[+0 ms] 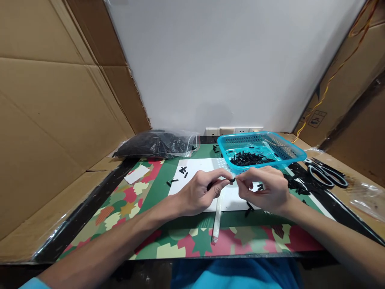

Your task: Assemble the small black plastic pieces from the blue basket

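Note:
My left hand (pixel 202 192) pinches a small black piece (pixel 232 180) between thumb and forefinger over a white sheet (pixel 192 170). Close by on the right, my right hand (pixel 264 188) has its thumb and forefinger pressed together at the piece's other end; what they hold is too small to make out. Beneath the hands a narrow whitish strip (pixel 217 220) lies lengthwise. Behind them stands a blue plastic basket (pixel 290 155) with many black pieces (pixel 251 159) in it. Several loose black pieces (pixel 182 170) lie on the sheet's left part.
At the back left lies a clear bag of black material (pixel 150 144). Scissors (pixel 326 174) rest on the right, beside a heap of black pieces (pixel 296 184) and clear plastic (pixel 368 198). A white paper scrap (pixel 136 175) is at left. Cardboard walls (pixel 60 100) flank the table.

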The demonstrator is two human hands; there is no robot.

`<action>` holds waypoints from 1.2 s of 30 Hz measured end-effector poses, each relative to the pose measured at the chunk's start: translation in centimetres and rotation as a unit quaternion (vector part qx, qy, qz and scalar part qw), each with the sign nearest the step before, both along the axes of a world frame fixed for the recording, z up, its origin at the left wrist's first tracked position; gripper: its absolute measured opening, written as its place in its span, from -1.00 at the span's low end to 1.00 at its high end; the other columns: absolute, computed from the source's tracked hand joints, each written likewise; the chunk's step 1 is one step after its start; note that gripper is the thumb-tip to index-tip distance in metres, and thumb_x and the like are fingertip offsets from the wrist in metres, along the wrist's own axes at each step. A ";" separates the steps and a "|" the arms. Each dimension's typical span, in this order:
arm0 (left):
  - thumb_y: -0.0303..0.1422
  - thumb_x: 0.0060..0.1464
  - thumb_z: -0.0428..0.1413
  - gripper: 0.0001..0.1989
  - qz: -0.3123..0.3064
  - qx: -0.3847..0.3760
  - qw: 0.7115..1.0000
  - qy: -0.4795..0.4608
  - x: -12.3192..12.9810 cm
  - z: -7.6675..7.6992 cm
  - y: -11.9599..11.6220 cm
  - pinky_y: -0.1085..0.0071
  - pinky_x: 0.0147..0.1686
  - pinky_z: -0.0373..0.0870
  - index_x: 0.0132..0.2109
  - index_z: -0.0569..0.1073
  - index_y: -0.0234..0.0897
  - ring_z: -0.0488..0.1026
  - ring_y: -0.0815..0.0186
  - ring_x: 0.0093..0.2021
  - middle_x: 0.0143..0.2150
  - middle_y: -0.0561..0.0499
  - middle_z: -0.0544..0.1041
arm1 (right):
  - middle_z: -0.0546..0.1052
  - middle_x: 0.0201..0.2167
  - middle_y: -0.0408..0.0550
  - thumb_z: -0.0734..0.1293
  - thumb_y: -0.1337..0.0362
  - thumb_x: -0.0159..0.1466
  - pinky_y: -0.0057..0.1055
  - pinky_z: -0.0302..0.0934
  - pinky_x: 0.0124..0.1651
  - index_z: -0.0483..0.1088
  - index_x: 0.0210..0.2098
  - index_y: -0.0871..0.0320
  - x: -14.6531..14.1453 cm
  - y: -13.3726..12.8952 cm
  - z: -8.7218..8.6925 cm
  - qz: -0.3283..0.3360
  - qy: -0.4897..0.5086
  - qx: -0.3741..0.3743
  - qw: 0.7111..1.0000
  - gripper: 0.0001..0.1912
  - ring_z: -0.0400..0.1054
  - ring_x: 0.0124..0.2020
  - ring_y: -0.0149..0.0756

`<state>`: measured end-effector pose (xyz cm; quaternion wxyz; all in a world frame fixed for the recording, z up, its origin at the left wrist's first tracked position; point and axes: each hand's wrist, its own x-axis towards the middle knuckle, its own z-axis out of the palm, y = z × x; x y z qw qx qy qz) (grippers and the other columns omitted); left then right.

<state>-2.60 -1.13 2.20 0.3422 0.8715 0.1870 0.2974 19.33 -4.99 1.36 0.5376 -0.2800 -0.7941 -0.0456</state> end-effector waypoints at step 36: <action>-0.28 0.38 -0.04 -0.75 0.027 0.019 0.998 0.050 0.3 0.6 -0.1 0.52 -0.48 0.16 -0.04 0.48 -0.29 0.18 0.46 -0.53 -0.52 0.18 0.26 | 0.32 -0.69 -0.31 0.31 0.49 0.23 -0.57 0.09 -0.56 0.43 -0.39 0.15 0.1 0.8 -0.5 0.054 -0.039 -0.075 0.995 -0.86 0.15 -0.68 -0.54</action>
